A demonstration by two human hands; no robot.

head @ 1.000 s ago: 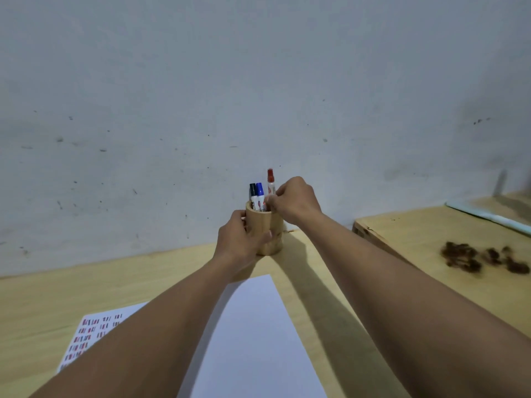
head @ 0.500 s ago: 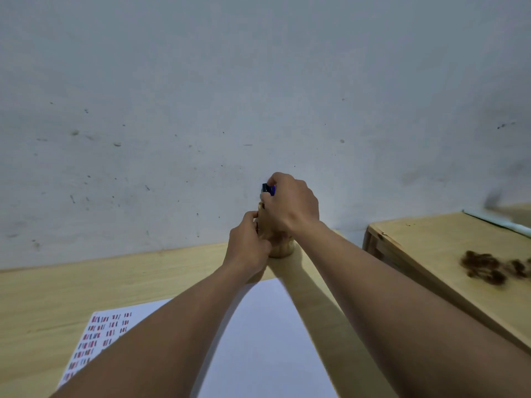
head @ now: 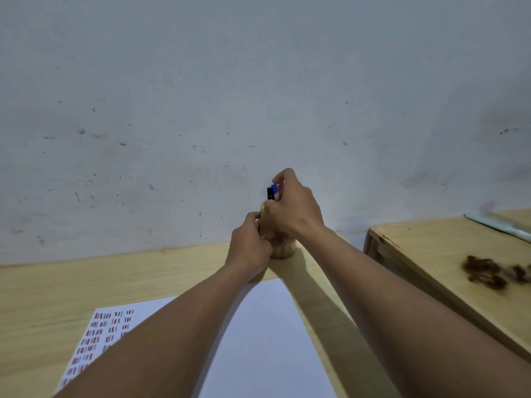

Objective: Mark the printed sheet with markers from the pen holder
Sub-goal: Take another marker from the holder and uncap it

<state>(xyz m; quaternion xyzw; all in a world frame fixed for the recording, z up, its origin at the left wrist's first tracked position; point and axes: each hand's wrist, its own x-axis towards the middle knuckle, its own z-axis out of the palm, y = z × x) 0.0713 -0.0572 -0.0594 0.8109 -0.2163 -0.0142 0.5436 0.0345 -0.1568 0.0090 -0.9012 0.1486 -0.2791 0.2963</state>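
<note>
A bamboo pen holder (head: 284, 249) stands on the wooden table (head: 115, 280) near the wall. My left hand (head: 250, 248) grips its left side. My right hand (head: 293, 208) is curled over its top, fingers closed around the marker tops. A black cap (head: 270, 193) and a blue cap (head: 274, 188) stick out by my fingers; a sliver of the red marker (head: 282, 185) shows under them, the rest hidden. The printed sheet (head: 97, 334), with rows of small red and dark marks, lies at lower left, partly under my left forearm.
A blank white sheet (head: 273, 340) lies between my forearms. A second wooden table (head: 431, 248) stands to the right across a narrow gap, with dark brown clumps (head: 485, 272) and a pale stick-like object (head: 500, 225) on it. The grey wall (head: 258, 96) rises just behind.
My right hand, which held the red marker raised above the holder, dropped down over the markers and has now lifted slightly. My left hand stays on the holder.
</note>
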